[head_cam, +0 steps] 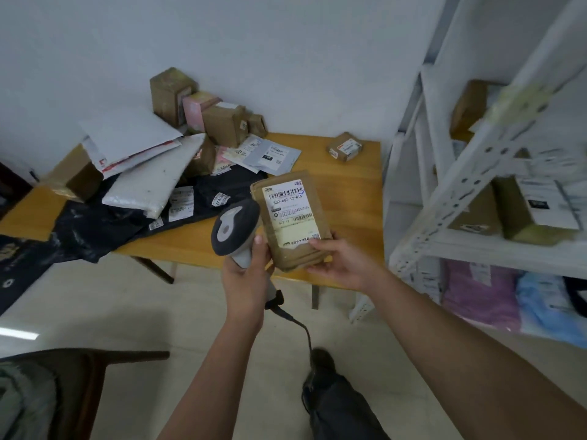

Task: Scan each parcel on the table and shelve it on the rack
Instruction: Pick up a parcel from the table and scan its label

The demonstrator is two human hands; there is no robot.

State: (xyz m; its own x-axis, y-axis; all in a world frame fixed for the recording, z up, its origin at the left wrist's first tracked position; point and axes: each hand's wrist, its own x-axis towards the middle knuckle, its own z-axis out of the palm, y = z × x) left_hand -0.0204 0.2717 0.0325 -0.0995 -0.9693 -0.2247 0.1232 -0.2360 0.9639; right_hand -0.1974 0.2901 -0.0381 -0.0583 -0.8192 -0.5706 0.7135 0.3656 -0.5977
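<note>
My right hand [341,260] grips the near end of a flat brown parcel [293,217], its white label with barcodes facing up. My left hand [246,268] holds the grey and black barcode scanner [233,227] by its handle, with the scanner head right beside the parcel's left edge. Both are held above the front edge of the wooden table [346,188]. The white metal rack [476,198] stands at the right with brown boxes [536,208] on its shelf.
A pile of boxes [203,112], white mailers [136,144] and black bags [104,223] covers the table's left and back. One small box [345,147] sits at the far right corner. The scanner cable [301,325] hangs toward the floor. Pink and blue bags [514,300] lie on the rack's low shelf.
</note>
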